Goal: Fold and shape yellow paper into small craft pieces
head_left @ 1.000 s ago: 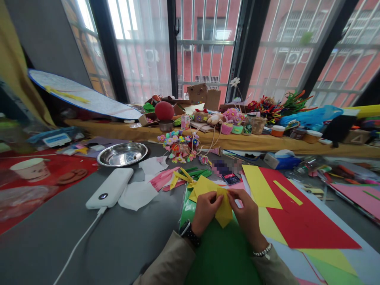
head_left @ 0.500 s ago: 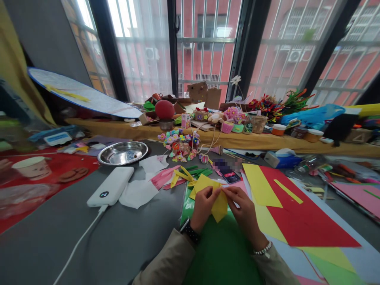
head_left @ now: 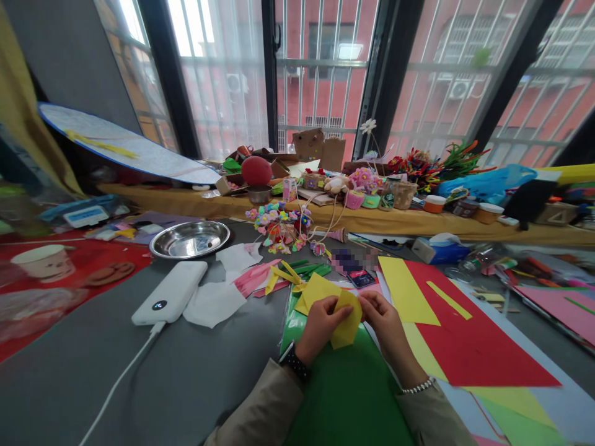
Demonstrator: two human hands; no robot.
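A piece of yellow paper (head_left: pixel 346 328) is held up over the green sheet (head_left: pixel 348 396). My left hand (head_left: pixel 320 325) is closed on its left part, the thumb lying across its face. At the paper's right edge, my right hand (head_left: pixel 381 316) pinches with thumb and fingertips. Another flat yellow piece (head_left: pixel 320 286) lies just behind the left hand. Folded yellow strips (head_left: pixel 283 275) and green pieces (head_left: pixel 311 269) rest beyond it, beside pink crepe paper (head_left: pixel 253 279).
To the left lie a white power bank (head_left: pixel 170 294) with a cable, white paper pieces (head_left: pixel 214 303) and a steel plate (head_left: pixel 189 240). Red paper (head_left: pixel 483 347) and yellow sheets spread at right, near a phone (head_left: pixel 360 277). Behind stands a bunch of small craft flowers (head_left: pixel 281 226).
My right hand has moved slightly right along the paper's edge, away from the left fingers. The left thumb now lies further across the yellow paper. The view has shifted slightly.
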